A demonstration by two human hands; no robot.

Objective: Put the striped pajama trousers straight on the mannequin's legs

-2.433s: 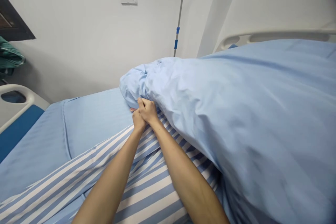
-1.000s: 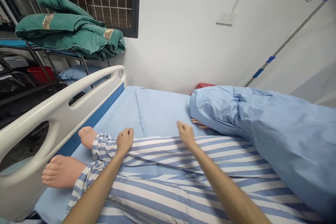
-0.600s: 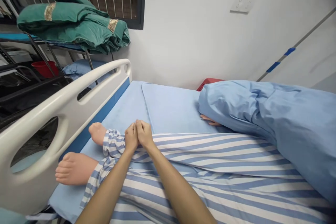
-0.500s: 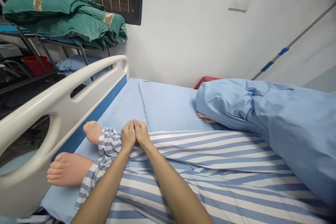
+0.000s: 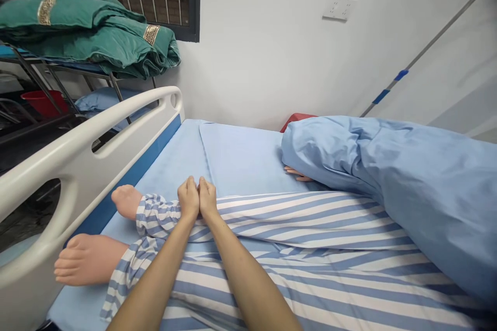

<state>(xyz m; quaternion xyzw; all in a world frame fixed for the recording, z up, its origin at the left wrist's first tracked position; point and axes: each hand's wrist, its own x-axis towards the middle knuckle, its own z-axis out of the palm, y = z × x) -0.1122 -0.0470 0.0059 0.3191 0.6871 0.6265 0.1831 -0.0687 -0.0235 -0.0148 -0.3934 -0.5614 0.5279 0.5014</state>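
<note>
A manikin's legs lie on the bed in blue-and-white striped trousers [image 5: 295,212], with two bare feet [image 5: 91,260] at the left. My left hand [image 5: 188,197] and my right hand [image 5: 207,196] rest side by side over the manikin's far lower leg, just above the gathered cuff [image 5: 155,212]. Both hands are closed, knuckles up, with the fingers curled down over the leg's far side. Their fingertips are hidden. A narrow gap shows between the two sets of knuckles.
A blue quilt [image 5: 388,160] covers the manikin's upper part, with a hand's fingers [image 5: 298,173] poking out beneath. The white footboard [image 5: 128,108] stands at the left. Beyond it are a folded green quilt [image 5: 97,36] and a red bucket [image 5: 44,103]. A metal pole [image 5: 430,51] leans at right.
The scene has shifted slightly left in view. My hands stay on the same leg, with their knuckles tipped up and slightly farther apart than before.
</note>
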